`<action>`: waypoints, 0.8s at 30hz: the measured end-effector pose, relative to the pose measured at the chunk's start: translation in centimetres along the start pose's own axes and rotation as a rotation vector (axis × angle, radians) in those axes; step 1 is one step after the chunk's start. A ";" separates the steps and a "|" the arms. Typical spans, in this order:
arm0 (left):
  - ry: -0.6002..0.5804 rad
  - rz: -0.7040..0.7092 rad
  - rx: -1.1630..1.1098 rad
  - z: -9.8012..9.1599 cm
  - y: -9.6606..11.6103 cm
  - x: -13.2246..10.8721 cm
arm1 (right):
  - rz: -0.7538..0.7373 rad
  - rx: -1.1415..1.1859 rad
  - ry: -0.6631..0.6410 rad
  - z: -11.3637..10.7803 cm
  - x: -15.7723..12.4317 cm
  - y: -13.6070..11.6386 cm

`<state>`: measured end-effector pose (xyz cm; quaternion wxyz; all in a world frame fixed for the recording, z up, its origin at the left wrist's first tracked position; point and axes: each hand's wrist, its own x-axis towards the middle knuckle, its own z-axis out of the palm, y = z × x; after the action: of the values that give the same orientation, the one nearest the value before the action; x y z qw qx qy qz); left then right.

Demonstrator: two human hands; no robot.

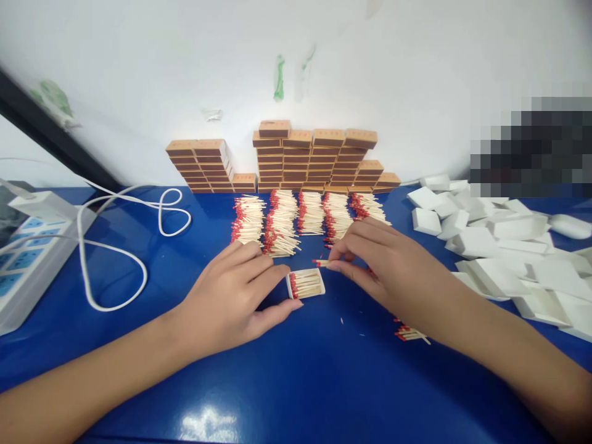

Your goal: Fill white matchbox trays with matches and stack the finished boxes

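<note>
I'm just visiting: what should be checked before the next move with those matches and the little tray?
1. The left hand steadies the tray: ok, thumb and fingers sit at its left end.
2. The right hand grips matches: ok, pinched at the fingertips.
3. Red heads lie like those in the tray: ok, both point left.
4. Room left in the tray: cannot tell.
5. The stray matches by the right forearm: not ok, loose on the table.

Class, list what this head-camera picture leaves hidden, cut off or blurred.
Head view, all four:
Pixelated dark patch, right: blurs whatever is there.
Grey keypad device: cut by left edge.
Loose red-tipped matches: partly under right forearm.
Print on stacked brown matchboxes: too small.
</note>
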<state>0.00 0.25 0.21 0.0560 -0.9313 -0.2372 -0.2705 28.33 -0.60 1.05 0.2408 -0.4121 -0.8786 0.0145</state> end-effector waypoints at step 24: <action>-0.012 0.000 -0.019 0.0 0.3 0.0 | -0.161 -0.067 0.004 1.1 0.1 -3.6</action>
<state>0.20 -0.02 0.24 0.0458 -0.9334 -0.2351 -0.2671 25.23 -2.75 0.90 0.2293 -0.3478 -0.9084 -0.0351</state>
